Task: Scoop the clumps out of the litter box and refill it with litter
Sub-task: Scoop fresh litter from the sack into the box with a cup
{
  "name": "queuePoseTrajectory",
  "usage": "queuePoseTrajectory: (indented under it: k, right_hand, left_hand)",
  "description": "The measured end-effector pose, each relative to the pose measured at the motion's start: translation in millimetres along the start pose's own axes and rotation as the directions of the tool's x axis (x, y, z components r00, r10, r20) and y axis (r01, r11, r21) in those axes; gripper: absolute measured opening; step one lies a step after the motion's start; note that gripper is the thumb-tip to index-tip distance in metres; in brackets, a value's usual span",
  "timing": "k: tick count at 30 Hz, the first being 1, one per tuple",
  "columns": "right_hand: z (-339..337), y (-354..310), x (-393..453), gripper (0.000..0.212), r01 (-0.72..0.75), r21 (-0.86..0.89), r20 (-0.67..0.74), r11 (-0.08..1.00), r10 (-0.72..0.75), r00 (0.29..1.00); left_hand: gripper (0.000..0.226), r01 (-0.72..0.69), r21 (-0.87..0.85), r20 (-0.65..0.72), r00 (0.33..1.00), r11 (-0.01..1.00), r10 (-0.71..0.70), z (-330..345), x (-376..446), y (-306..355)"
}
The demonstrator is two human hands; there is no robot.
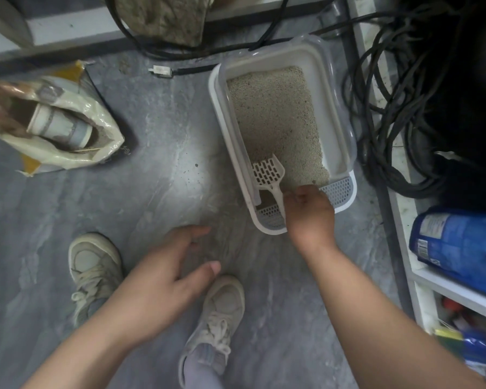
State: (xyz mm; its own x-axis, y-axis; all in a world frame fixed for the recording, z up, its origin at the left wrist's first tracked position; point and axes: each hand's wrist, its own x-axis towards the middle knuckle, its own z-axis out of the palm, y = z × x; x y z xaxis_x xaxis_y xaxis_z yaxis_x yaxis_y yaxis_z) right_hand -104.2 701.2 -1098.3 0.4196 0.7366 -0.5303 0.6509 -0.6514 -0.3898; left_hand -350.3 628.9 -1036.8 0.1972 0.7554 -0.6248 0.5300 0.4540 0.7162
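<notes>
While the right hand curls its fingers round the handle of the white slotted scoop, the scoop's head lies just beyond the fingers, resting on the litter at the near left corner of the litter box. Well to the left and nearer, the left hand hangs over the grey floor, fingers relaxed and holding nothing, with an open litter bag lying far left.

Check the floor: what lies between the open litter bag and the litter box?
Head view: bare grey floor with a few scattered dark specks between the litter bag and litter box.
</notes>
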Motion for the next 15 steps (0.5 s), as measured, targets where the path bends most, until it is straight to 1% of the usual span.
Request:
queuePoseTrajectory:
  k: [2,4,5,7,10,15]
  right_hand:
    - [-19,-19,-26,0.022,0.048,0.062,0.025,0.997,-0.05,0.998]
    - [-39,-37,-53,0.022,0.063,0.097,0.08,0.993,-0.071,0.994]
    - [-50,-46,-67,0.024,0.072,0.083,0.105,0.994,-0.081,0.991]
    - [-72,-64,-91,0.029,0.105,0.032,0.146,0.994,-0.109,0.983]
    - [-104,-84,-126,0.038,0.059,-0.004,0.195,0.998,-0.057,0.979]
    - [-137,-100,-181,0.042,0.021,-0.005,0.217,1.0,-0.02,0.976]
  left_hand:
    - [0.065,-0.02,0.034,0.004,1.0,0.999,0.02,-9,-7,12]
    - [0.058,-0.024,0.073,0.003,1.0,0.997,0.024,-19,-18,28]
    - [0.054,-0.023,0.098,0.005,1.0,0.995,0.023,-26,-26,37]
    - [0.055,-0.039,0.139,0.001,0.999,0.99,0.039,-39,-42,60]
    - [0.06,-0.065,0.17,0.004,0.998,0.983,0.065,-59,-67,98]
    - [0.052,-0.091,0.265,0.025,0.996,0.96,0.087,-89,-102,143]
